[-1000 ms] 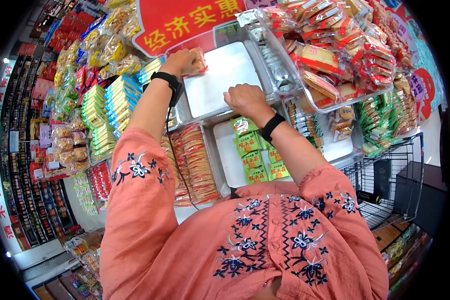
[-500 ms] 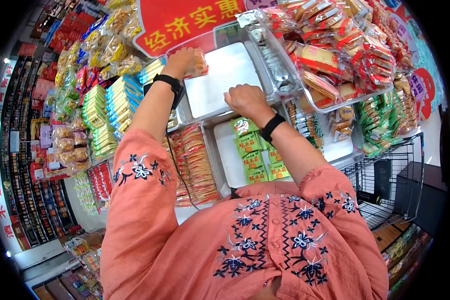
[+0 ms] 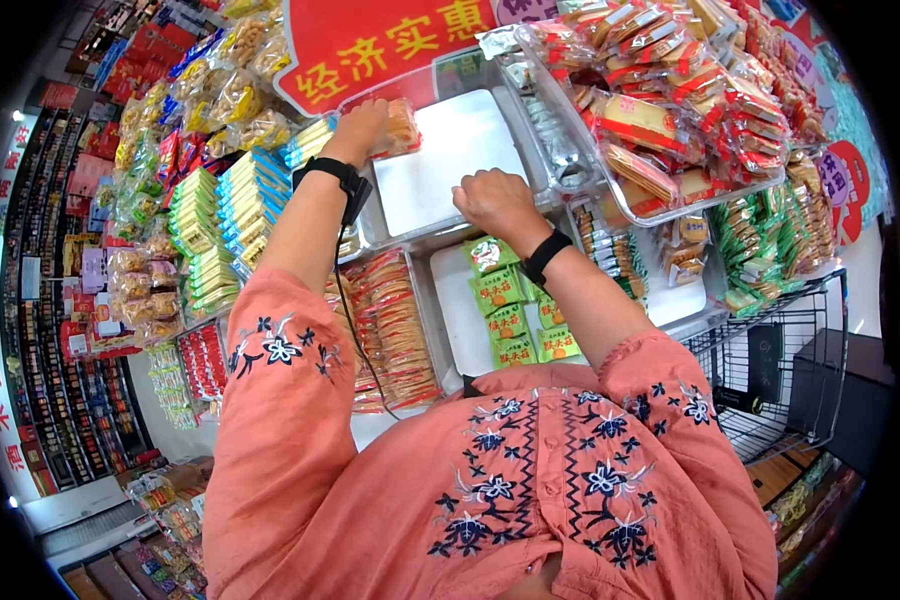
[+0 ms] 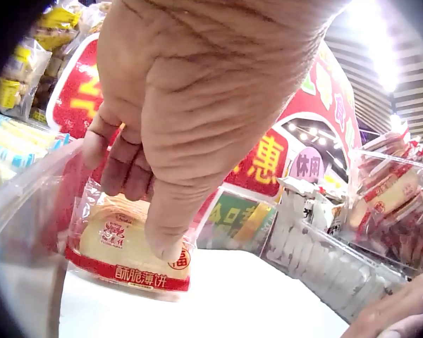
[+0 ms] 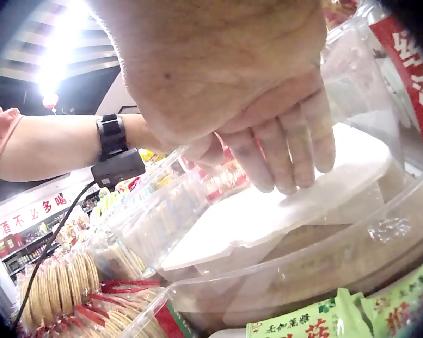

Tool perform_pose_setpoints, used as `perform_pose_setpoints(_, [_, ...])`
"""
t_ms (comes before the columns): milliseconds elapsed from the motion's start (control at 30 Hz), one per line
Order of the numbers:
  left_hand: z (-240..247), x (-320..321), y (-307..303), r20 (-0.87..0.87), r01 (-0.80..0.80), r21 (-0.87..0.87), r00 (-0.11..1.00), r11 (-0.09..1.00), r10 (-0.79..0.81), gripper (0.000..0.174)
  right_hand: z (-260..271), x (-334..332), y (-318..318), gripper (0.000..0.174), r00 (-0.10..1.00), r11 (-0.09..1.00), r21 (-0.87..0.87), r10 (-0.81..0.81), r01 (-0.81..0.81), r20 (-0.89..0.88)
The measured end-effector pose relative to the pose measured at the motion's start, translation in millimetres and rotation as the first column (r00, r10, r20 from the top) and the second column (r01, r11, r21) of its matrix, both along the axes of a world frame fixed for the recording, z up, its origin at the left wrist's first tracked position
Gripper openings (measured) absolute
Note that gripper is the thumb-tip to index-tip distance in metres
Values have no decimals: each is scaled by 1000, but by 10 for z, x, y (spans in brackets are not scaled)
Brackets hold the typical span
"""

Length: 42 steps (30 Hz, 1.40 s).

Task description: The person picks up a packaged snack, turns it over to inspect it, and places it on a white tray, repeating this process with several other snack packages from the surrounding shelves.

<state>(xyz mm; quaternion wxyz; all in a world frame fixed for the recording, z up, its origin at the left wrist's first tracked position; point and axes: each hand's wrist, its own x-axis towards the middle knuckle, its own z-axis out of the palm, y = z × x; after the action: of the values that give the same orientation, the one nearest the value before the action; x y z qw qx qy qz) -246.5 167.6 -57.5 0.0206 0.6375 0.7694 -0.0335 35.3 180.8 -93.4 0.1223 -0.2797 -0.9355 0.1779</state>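
Clear-plastic bin [image 4: 28, 211] | left hand [image 3: 365, 128] pinches pack [image 4: 120, 243] at bin's far left, apparently steadying it | right hand [image 3: 497, 203] relaxed, gripping nothing, over bin's near right

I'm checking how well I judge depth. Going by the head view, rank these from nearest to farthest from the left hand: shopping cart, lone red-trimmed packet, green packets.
1. Red-trimmed packet: right at the left hand, in its grip.
2. Green packets: lower and to the right.
3. Shopping cart: far right.
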Motion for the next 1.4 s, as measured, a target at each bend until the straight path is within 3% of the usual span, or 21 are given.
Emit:
perform_pose_setpoints(200, [209,128,-109,55,11,20,998,1000,-12,48,19,10,-8,37,1000,1000,-7,4,-4,-16])
perform_pose_setpoints(300, [237,183,-179,102,13,87,995,996,-22,39,-12,25,-9,34,996,1000,23,11,-9,-88])
perform_pose_setpoints(400, [315,245,-202,138,-4,55,990,998,-3,49,-31,22,-8,32,995,999,41,10,-6,-103])
perform_pose_setpoints(600, [455,344,-258,147,21,113,988,993,-38,49,-30,27,-17,30,990,999,36,2,4,-139])
perform_pose_setpoints(800, [727,593,-287,195,44,191,977,981,-82,42,-38,22,-5,29,987,1000,11,-2,3,-159])
perform_pose_setpoints(867, [993,830,-342,337,21,199,937,980,-89,37,-41,22,-4,28,985,1000,-2,-24,24,-173])
perform_pose_setpoints(933, [1144,993,-366,258,43,231,961,972,-104,39,-23,37,-2,27,982,1000,-1,-15,15,-187])
perform_pose_setpoints(1033, [1482,1371,-480,264,102,270,948,958,-175,37,-29,53,-14,22,954,999,-31,-18,10,-298])
perform_pose_setpoints(1133, [1637,1752,-595,391,113,466,864,877,-319,37,46,101,-7,16,871,998,-23,36,-54,-491])
perform_pose_setpoints(1267, [1617,2112,-659,513,27,572,768,820,-383,32,350,408,-286,11,806,975,-145,51,-169,-590])
perform_pose_setpoints(1300, [1572,2158,-654,513,25,579,765,815,-389,31,409,499,-329,14,856,962,-204,50,-178,-514])
perform_pose_setpoints(1400, [1378,2301,-484,466,28,694,744,720,-478,33,641,847,-485,18,888,685,-690,-136,-236,-439])
